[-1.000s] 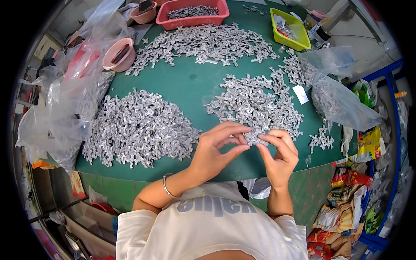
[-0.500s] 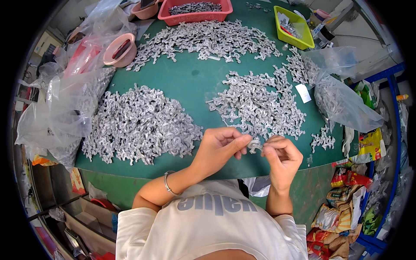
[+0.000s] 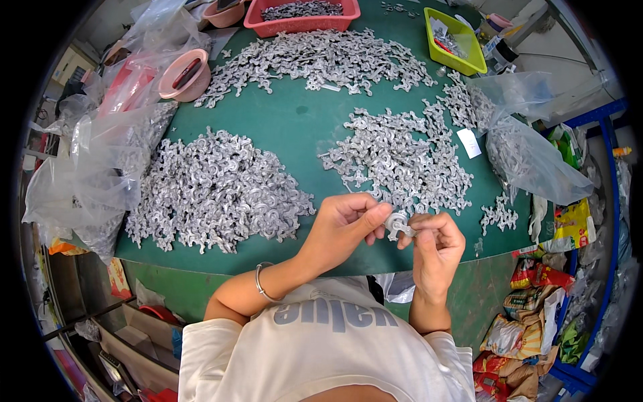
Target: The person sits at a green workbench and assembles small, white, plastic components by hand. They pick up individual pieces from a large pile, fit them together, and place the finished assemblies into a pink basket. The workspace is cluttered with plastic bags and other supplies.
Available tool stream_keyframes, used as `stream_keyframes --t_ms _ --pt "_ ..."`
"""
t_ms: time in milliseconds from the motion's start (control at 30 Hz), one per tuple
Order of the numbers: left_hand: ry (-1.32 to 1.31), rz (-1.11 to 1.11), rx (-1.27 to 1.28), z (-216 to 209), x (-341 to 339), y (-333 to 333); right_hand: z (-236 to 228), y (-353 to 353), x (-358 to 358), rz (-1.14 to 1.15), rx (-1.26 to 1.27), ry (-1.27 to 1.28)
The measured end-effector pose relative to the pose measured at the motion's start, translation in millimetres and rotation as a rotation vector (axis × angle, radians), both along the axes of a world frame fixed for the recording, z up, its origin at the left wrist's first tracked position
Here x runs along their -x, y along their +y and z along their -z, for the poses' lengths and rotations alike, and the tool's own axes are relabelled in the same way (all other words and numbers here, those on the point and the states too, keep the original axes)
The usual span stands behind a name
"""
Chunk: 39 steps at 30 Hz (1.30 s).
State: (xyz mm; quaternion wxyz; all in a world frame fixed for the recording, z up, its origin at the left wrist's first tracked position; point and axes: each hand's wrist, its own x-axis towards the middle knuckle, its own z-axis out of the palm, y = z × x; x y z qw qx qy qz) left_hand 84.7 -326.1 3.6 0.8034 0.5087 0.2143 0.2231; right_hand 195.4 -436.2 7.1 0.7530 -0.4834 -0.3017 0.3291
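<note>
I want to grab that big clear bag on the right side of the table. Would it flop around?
Probably yes: the clear plastic bag looks thin and crumpled, so it should sag. It seems part-filled with small grey metal pieces, so likely heavy at the bottom. The pieces might spill if its mouth tips.
</note>
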Motion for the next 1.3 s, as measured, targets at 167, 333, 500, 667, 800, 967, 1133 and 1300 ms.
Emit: stream_keyframes --t_ms 167,333,500,667,800,967,1133,1300 --pt "-0.009 -0.001 0.014 -5.4 -2.0 -3.2 -1.0 -3.1 1.0 0.004 -0.048 -0.025" --pt "-0.006 0.034 -0.058 -6.9 -2.0 -2.6 -4.6 -5.9 4.0 0.0 -0.084 -0.034" --pt "-0.063 0.073 -0.072 -8.6 -7.9 -5.0 -4.9 -12.2 8.1 0.028 -0.124 -0.107" --pt "-0.108 0.066 -0.08 -17.3 -13.8 -9.4 -7.3 -15.8 11.4 0.094 -0.137 -0.235" --pt "-0.121 0.078 -0.075 -19.7 -13.5 -9.5 -6.5 -17.1 12.1 0.091 -0.159 -0.274" --pt "-0.092 0.107 -0.087 -21.4 -11.4 -6.8 -5.1 -17.4 12.5 0.083 -0.167 -0.281" --pt "-0.095 0.105 -0.085 -22.0 -12.2 -6.2 -4.2 -17.4 15.9 0.1 -0.145 -0.254" --pt "-0.126 0.108 -0.021 -24.6 -11.9 -6.9 -3.2 -17.2 17.7 0.096 -0.147 -0.265"
